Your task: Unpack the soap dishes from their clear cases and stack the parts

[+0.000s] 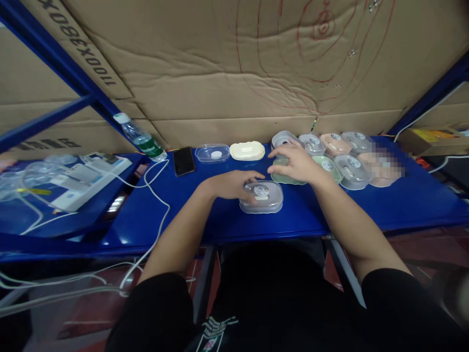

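My left hand (234, 185) is at the left end of a grey plastic box with a clear lid (269, 199), near the table's front. Its thumb lies on the lid, and the fingers curve round the back edge. A round label and a small white piece show on that lid. My right hand (295, 162) is raised with its fingers apart, over a pale green box (289, 178) and in front of another grey box (284, 138). It partly covers both, and whether it touches either I cannot tell.
Several lidded boxes in grey, peach (335, 144) and green (327, 166) crowd the right. Behind stand a cream tray (247, 151), a clear lid (205, 153) and a phone (183, 161). A water bottle (142, 139), white cables (164, 215) and a power strip (91, 183) are at left.
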`<action>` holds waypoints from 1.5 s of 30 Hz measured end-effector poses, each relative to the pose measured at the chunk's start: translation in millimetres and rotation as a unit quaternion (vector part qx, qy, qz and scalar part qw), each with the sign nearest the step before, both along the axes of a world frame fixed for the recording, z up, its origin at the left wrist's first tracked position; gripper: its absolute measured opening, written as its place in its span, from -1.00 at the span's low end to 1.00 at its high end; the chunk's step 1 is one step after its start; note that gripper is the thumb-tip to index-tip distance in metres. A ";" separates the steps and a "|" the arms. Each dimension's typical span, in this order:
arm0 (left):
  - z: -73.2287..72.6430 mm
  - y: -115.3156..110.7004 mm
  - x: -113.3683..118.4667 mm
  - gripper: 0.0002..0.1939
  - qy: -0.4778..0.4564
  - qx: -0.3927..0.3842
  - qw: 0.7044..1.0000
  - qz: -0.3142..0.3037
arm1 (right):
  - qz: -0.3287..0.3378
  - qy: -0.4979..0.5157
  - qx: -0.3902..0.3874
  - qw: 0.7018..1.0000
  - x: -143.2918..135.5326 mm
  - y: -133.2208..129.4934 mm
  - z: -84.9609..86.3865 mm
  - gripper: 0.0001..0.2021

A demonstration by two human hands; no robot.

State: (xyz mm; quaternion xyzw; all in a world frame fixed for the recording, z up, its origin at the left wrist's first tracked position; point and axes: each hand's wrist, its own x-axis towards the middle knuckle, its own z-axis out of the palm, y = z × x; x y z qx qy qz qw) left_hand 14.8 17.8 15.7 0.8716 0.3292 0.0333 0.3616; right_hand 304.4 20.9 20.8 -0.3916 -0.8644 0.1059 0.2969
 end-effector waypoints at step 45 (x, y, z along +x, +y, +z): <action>-58.3 60.6 7.7 -0.76 0.030 0.405 0.880 0.245 | -0.102 -0.312 -0.021 0.944 -43.4 -40.3 0.4 -0.61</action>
